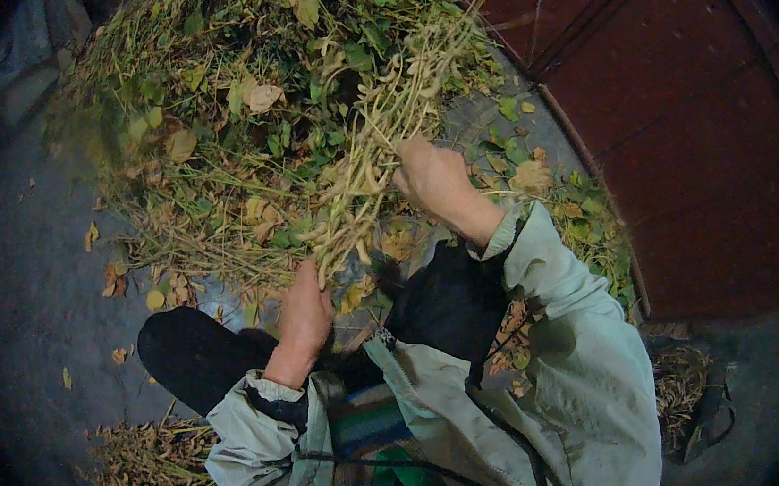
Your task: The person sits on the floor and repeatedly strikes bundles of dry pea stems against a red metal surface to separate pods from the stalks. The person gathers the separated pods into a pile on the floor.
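Observation:
A loose bundle of pale, dry bean stalks with pods [360, 164] slants across in front of me, from lower left to upper right. My right hand [436, 177] is closed around its stems near the middle. At the bundle's lower end, my left hand [301, 316] has its fingers against the stalks; part of its grip is hidden from above. Just beyond lies a big heap of cut bean plants [226, 111], with green and yellowed leaves among tangled stems. Some stalks of the bundle overlap the heap's right side.
Dark red metal panels [693, 154], probably a door or gate, rise at the right. Fallen leaves are scattered on the grey floor [30, 281]. Another pile of dry stalks [151, 481] lies at lower left, and a dry bundle [678, 383] sits at lower right.

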Motion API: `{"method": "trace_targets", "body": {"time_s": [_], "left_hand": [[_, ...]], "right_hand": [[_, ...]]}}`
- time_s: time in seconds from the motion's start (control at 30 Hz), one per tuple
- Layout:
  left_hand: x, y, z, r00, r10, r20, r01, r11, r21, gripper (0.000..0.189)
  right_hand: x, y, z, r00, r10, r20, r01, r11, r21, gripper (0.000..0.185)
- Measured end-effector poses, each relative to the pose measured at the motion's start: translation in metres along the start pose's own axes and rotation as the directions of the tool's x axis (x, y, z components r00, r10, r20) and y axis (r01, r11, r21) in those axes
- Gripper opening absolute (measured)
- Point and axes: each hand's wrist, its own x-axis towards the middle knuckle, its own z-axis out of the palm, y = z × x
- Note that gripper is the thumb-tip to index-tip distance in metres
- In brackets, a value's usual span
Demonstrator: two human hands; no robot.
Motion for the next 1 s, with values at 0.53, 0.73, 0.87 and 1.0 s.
{"method": "trace_targets", "body": {"time_s": [0.53,0.73,0.87,1.0], "left_hand": [[0.005,-0.022,0.007,0.959,0.230,-0.167,-0.218,0.972,0.087,0.054],[-0.001,-0.015,0.000,0.991,0.112,-0.069,-0.093,0.968,0.233,0.058],[0.002,-0.014,0.000,0.964,0.235,-0.124,-0.210,0.959,0.189,0.059],[0.003,-0.012,0.004,0.979,0.180,-0.093,-0.164,0.974,0.157,0.059]], "right_hand": [[0.042,0.064,-0.083,0.939,0.263,-0.223,-0.132,0.872,0.472,0.037],[0.079,0.075,-0.068,0.914,0.333,-0.233,-0.253,0.916,0.312,0.035],[0.058,0.045,-0.055,0.953,-0.091,-0.289,0.129,0.985,0.117,0.016],[0.011,-0.018,-0.038,0.872,-0.453,0.183,0.346,0.837,0.423,0.024]]}}
